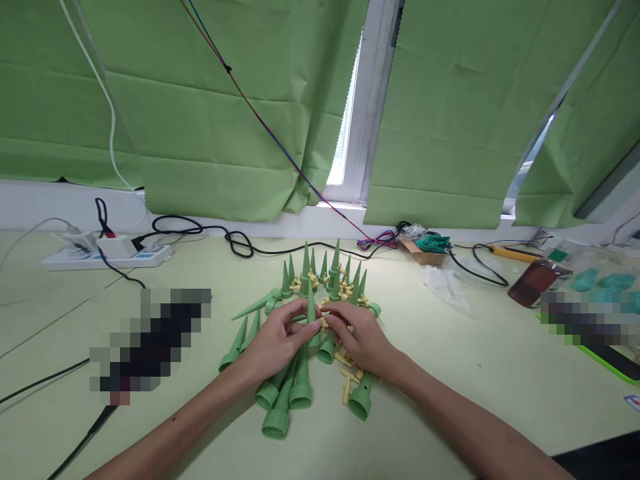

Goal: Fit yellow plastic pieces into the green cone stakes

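My left hand [277, 333] is closed around a green plastic plant watering spike [311, 303], which points upward. Pinched in the fingertips of my right hand [364, 333] is a small yellow valve piece [325, 323], right beside that spike; whether the two parts touch I cannot tell. Several green spikes lie under and around my hands, among them one with its open socket [276, 424] facing me. Loose yellow valve pieces [347, 387] lie below my right hand. Behind both hands, several spikes [307, 263] stand upright, with yellow valves on or beside them.
A power strip [107, 257] with plugs sits at the back left. Toward the left lies a blurred dark object [155, 340] with a cable. A small cardboard box [424, 255], plastic bags [447, 288] and a dark red bottle [536, 283] are at the right. Black cable [280, 251] runs along the back.
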### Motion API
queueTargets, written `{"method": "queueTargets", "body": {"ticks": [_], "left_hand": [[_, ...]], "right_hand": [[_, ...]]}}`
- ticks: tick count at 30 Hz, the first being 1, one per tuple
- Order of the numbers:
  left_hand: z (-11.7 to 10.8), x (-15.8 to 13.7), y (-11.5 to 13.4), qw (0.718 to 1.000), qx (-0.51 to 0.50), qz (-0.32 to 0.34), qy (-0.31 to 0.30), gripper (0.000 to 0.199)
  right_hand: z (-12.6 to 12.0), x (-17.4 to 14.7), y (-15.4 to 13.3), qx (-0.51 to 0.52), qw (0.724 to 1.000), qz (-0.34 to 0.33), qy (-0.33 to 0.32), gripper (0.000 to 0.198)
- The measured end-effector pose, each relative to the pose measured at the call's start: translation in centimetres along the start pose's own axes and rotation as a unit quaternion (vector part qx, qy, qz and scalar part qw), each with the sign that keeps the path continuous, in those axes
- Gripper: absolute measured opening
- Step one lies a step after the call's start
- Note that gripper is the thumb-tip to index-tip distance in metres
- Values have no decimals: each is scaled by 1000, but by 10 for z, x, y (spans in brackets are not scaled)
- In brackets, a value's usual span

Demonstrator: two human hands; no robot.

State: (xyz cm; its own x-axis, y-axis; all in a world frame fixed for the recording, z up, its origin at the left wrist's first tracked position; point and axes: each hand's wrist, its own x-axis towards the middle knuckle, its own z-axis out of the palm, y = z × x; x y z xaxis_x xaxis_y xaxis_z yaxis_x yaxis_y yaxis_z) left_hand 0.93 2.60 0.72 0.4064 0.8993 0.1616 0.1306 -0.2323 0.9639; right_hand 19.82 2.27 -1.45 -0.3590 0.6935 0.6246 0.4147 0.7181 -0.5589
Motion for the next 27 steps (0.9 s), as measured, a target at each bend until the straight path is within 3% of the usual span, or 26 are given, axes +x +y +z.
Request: {"method": "queueTargets", "body": {"ticks": [3,13,21,27], "left_hand": [[-2,0,-1,999,-24,-9,-39,24],[-1,0,-2,999,-31,-37,2,37],[-1,-1,-2,999,-29,-44,-11,36],[-1,-2,0,999,-15,-43,-22,27]], "right_hand": [[-1,0,-1,-6,1000,-4,7,20],[-1,-2,-1,-14,1000,-1,-1,18],[1,-2,4,-24,1000,-15,-1,14],[0,-2,2,-35,999,-5,-17,22]]}}
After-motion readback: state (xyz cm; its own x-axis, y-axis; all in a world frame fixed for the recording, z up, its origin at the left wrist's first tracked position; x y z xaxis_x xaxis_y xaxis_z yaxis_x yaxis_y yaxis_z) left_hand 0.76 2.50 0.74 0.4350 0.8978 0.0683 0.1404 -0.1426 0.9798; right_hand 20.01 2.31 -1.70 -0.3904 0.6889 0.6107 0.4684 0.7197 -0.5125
